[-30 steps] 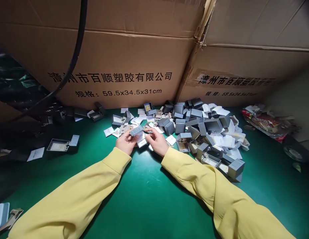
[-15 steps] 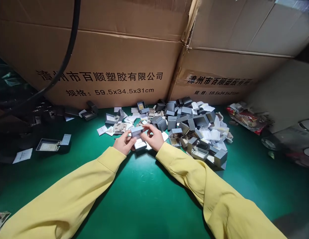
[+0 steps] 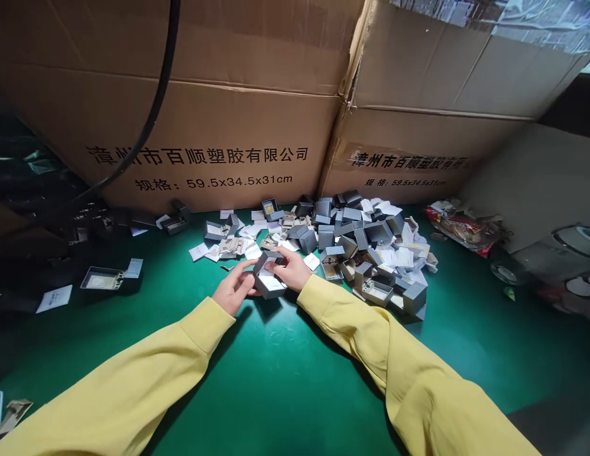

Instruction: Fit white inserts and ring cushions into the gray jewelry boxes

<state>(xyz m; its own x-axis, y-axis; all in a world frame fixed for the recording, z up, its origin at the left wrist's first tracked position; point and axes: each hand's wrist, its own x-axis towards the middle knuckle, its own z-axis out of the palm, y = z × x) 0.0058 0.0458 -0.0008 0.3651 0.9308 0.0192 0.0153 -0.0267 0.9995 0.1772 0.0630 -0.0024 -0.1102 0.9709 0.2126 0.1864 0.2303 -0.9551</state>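
Note:
A small grey hinged box [image 3: 270, 288], lid raised and a white insert inside, is held just above the green table. Its left side is gripped by my left hand [image 3: 234, 288], fingers wrapped round the edge. My right hand [image 3: 293, 268] holds the box from the right, with thumb or fingertips reaching in at the white insert; the exact finger contact is partly hidden. Right behind the hands lie loose white cards [image 3: 251, 231] and beige inserts [image 3: 232, 247]. To the right spreads a heap of similar grey boxes [image 3: 326, 237], several of them open.
Two large cardboard cartons [image 3: 228, 120] stand along the back of the green table [image 3: 275, 386]. On the left lie another open grey box [image 3: 102, 278] and a white card [image 3: 54, 298]. A black cable [image 3: 162, 88] hangs at upper left. A red plastic packet [image 3: 466, 228] lies at right.
The box in my hands has tilted, so its open inside now shows more. My right fingers have moved into it. The whole view has shifted slightly.

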